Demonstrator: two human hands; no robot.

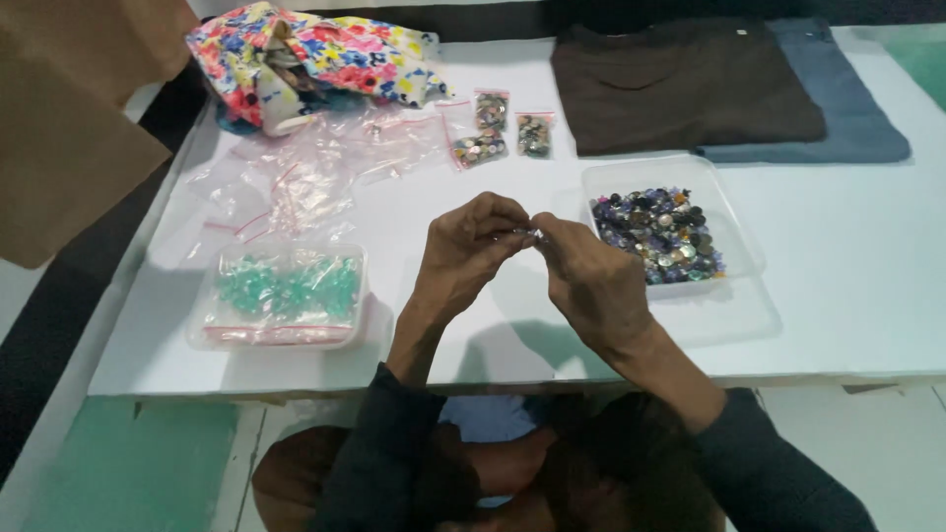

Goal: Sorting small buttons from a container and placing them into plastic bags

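My left hand (468, 246) and my right hand (586, 276) meet above the white table (847, 296), fingertips pinched together on a small clear plastic bag (527, 234). What the bag holds is too small to tell. Just right of my hands stands a clear plastic tray (734, 212) filled with several mixed dark, purple and silver buttons (658, 234). To the left lies a clear container with bags of green beads (286, 288).
Three small bags of buttons (503, 128) lie at the back centre, beside loose empty zip bags (296, 177). A floral fabric bundle (305, 59) sits back left. Folded brown cloth (680, 84) and blue cloth (847, 108) lie back right. A brown paper sheet (69, 118) overhangs the left edge.
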